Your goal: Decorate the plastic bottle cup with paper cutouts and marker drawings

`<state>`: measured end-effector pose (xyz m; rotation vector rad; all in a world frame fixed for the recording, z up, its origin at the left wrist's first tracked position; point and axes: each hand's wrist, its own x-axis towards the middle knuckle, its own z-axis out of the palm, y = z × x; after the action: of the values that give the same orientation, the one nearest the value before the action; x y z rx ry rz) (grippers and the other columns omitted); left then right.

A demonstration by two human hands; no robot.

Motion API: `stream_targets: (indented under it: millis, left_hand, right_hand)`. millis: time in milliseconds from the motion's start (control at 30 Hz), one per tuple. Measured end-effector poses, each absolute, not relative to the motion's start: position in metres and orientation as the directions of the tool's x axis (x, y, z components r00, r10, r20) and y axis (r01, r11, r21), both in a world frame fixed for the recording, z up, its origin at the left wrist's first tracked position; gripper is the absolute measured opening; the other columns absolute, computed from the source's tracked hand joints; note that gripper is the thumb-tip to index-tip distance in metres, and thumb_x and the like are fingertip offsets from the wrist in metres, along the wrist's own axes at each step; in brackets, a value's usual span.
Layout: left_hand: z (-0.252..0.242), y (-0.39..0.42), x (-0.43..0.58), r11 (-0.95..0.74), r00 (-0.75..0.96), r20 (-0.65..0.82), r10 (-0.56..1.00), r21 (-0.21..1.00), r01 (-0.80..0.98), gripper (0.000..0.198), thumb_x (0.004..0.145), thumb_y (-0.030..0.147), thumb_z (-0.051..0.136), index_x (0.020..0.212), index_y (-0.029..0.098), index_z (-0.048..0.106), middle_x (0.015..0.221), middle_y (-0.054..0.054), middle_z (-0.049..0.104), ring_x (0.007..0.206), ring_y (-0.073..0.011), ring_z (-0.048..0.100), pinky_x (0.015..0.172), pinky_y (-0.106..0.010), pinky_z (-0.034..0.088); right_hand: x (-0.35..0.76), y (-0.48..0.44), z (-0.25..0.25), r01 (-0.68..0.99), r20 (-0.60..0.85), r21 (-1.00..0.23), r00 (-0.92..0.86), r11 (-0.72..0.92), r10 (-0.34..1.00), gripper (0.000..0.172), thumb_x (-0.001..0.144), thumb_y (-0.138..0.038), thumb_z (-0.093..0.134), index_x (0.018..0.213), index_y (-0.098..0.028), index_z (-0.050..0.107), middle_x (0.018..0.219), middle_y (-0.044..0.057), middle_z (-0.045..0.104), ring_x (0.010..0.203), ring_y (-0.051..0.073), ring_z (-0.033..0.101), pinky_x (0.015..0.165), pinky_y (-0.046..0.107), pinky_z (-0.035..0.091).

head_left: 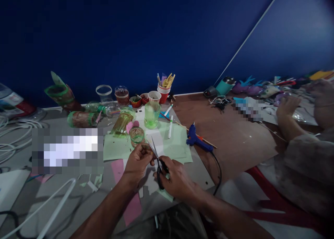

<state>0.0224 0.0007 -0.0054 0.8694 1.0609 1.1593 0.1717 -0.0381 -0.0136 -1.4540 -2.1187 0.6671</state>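
Black-handled scissors (pixel 157 157) are in my right hand (pixel 174 174), fingers through the loops and blades parted, pointing up and away. Close by on the left, my left hand (pixel 139 160) is closed in a pinch beside the blades; what it holds is too small to make out. Just beyond my left hand stands a short clear cup (pixel 137 136) with a green rim and brownish contents, a pink piece (pixel 132 126) beside it. Under both hands lie light green paper sheets (pixel 180 150) and a pink paper strip (pixel 132 209).
A blue glue gun (pixel 195 138) with a black cord lies to the right, near a white marker (pixel 170 127). Beyond stand a green-tinted cup (pixel 152 115) and red cups (pixel 164 92) with tools. Another person's hand (pixel 288 108) rests over items at far right. White cables (pixel 15 134) coil at left.
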Motion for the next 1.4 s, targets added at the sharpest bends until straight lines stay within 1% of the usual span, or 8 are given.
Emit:
stream_targets:
  millis: [167,267,433,533,833,1033,1133,1400]
  left_hand:
    - [-0.005,0.001,0.022,0.196,0.074,-0.182,0.98,0.934,-0.3,0.02,0.066,0.021,0.066,0.079,0.018,0.051,0.057,0.006,0.057,0.046,-0.0071,0.051,0.05,-0.02,0.039]
    - [-0.004,0.002,0.021,0.179,0.076,-0.163,0.984,0.937,-0.3,0.023,0.067,0.021,0.065,0.083,0.018,0.049,0.056,0.007,0.056,0.05,-0.009,0.055,0.053,-0.021,0.042]
    - [-0.003,-0.001,0.023,0.202,0.131,-0.181,0.975,0.964,-0.174,0.026,0.067,0.022,0.063,0.087,0.018,0.047,0.06,0.006,0.059,0.048,-0.0089,0.054,0.051,-0.022,0.042]
    - [-0.003,-0.002,0.024,0.184,0.135,-0.167,0.977,0.975,-0.125,0.029,0.067,0.02,0.062,0.091,0.019,0.046,0.06,0.007,0.057,0.049,-0.0089,0.053,0.052,-0.022,0.042]
    - [-0.007,-0.005,0.023,0.122,0.114,-0.115,0.987,0.991,-0.062,0.033,0.07,0.018,0.062,0.098,0.019,0.046,0.063,0.006,0.056,0.056,-0.0108,0.054,0.055,-0.023,0.043]
    - [-0.008,-0.002,0.022,0.126,0.085,-0.115,0.99,0.982,-0.139,0.015,0.078,0.026,0.056,0.088,0.019,0.049,0.066,0.004,0.058,0.052,-0.0103,0.055,0.055,-0.025,0.045]
    - [-0.008,-0.002,0.023,0.155,0.111,-0.141,0.984,0.98,-0.124,0.012,0.077,0.028,0.057,0.08,0.018,0.051,0.064,0.003,0.058,0.053,-0.0108,0.055,0.055,-0.026,0.047]
    - [-0.006,-0.001,0.025,0.215,0.13,-0.2,0.971,0.971,-0.109,0.019,0.074,0.034,0.062,0.07,0.018,0.052,0.053,0.003,0.057,0.049,-0.0116,0.054,0.052,-0.024,0.044]
  right_hand:
    - [0.175,-0.039,-0.02,0.58,0.106,-0.768,-0.304,0.272,0.947,0.029,0.075,-0.015,0.053,0.104,-0.02,0.052,0.071,0.001,0.062,0.064,0.015,0.058,0.056,0.023,0.036]
    - [0.181,-0.039,-0.017,0.467,0.031,-0.868,-0.289,0.169,0.957,0.031,0.073,-0.016,0.055,0.104,-0.02,0.052,0.066,-0.002,0.057,0.057,0.012,0.052,0.052,0.021,0.035]
    - [0.187,-0.024,-0.005,0.096,-0.094,-0.993,-0.223,-0.074,0.97,0.039,0.07,-0.022,0.061,0.107,-0.02,0.048,0.075,-0.002,0.056,0.063,0.011,0.052,0.055,0.022,0.041]
    - [0.183,-0.006,0.0,-0.041,-0.079,-0.995,-0.172,-0.087,0.982,0.046,0.064,-0.024,0.068,0.104,-0.02,0.046,0.08,-0.001,0.059,0.064,0.01,0.054,0.055,0.022,0.042]
    - [0.171,0.026,0.008,0.098,-0.125,-0.99,-0.296,-0.1,0.947,0.039,0.061,-0.018,0.067,0.097,-0.017,0.052,0.063,-0.007,0.057,0.05,0.005,0.046,0.049,0.019,0.035]
    - [0.169,0.032,-0.007,-0.09,-0.103,-0.987,-0.27,-0.132,0.957,0.043,0.06,-0.026,0.072,0.097,-0.019,0.051,0.066,-0.005,0.057,0.056,0.008,0.051,0.053,0.021,0.038]
    - [0.168,0.032,-0.015,-0.176,-0.08,-0.977,-0.222,-0.121,0.972,0.045,0.06,-0.026,0.074,0.098,-0.019,0.05,0.067,-0.005,0.056,0.057,0.008,0.05,0.054,0.021,0.038]
    - [0.166,0.028,-0.019,-0.144,-0.034,-0.987,-0.22,-0.067,0.975,0.043,0.063,-0.025,0.07,0.1,-0.02,0.049,0.068,-0.005,0.056,0.058,0.008,0.051,0.054,0.021,0.04]
